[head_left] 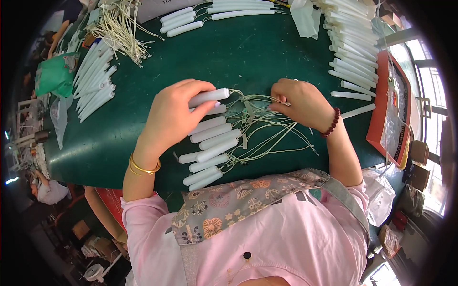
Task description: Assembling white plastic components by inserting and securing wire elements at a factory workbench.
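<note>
My left hand (172, 113) is closed around a short white tube (215, 96), fingers above it and thumb below. Thin pale wires (255, 97) come out of the tube's right end. At the other end of these wires, my right hand (303, 102) is closed in a pinch on them. Below my hands several more white tubes (217, 141) lie side by side in a slanting row. Their wires (281, 139) spread rightward over the green table (229, 52) in a loose tangle.
Stacked white tubes (353, 52) line the table's right side beside an orange box (379, 105). More tubes (95, 81) lie at the left, below a bundle of pale wires (121, 28). Another group of tubes (243, 15) sits at the far edge. A green bag (55, 76) hangs at the left.
</note>
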Motion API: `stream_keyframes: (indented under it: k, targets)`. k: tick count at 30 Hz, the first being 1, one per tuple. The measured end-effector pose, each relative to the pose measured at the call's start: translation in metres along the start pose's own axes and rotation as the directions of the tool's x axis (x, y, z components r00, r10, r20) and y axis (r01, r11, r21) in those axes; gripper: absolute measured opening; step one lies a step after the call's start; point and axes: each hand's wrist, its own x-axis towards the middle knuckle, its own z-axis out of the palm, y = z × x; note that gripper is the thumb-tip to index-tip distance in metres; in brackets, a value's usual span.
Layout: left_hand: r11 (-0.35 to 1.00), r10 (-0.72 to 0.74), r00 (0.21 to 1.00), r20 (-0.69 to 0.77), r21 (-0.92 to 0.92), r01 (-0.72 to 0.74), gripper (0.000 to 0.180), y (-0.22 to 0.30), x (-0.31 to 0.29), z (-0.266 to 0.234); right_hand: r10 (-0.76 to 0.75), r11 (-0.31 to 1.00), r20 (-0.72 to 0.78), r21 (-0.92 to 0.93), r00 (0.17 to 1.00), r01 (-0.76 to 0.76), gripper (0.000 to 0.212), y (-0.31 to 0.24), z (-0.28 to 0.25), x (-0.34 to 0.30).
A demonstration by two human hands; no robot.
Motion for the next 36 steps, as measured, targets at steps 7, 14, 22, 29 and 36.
stream_keyframes:
  k: [7, 14, 22, 29, 36]
  targets:
    - [0.985, 0.013, 0.907, -0.420, -0.153, -0.085, 0.026, -0.011, -0.001, -0.023, 0.166, 0.951, 0.432, 0.168, 0.886, -0.260, 0.016, -0.002, -0.031, -0.003]
    - [0.994, 0.020, 0.954, -0.300, 0.106, 0.012, 0.022, -0.045, 0.026, -0.028, 0.061, 0.968, -0.099, 0.249, 0.993, -0.035, 0.014, 0.018, -0.029, -0.001]
    - [0.895, -0.029, 0.999, 0.017, 0.446, 0.019, 0.051, -0.062, 0.026, -0.002, 0.350, 0.743, 0.098, 0.577, 0.932, -0.339, 0.021, 0.023, -0.028, 0.005]
    - [0.938, 0.345, 0.938, 0.034, -0.058, -0.343, 0.048, -0.010, 0.084, 0.066, 0.232, 0.886, 0.013, 0.411, 0.973, -0.217, 0.031, 0.021, -0.033, -0.006]
    - [0.913, 0.406, 0.900, 0.158, -0.112, -0.392, 0.010, -0.007, 0.103, 0.087, 0.174, 0.933, -0.024, 0.324, 0.985, -0.157, 0.047, 0.054, -0.051, -0.028]
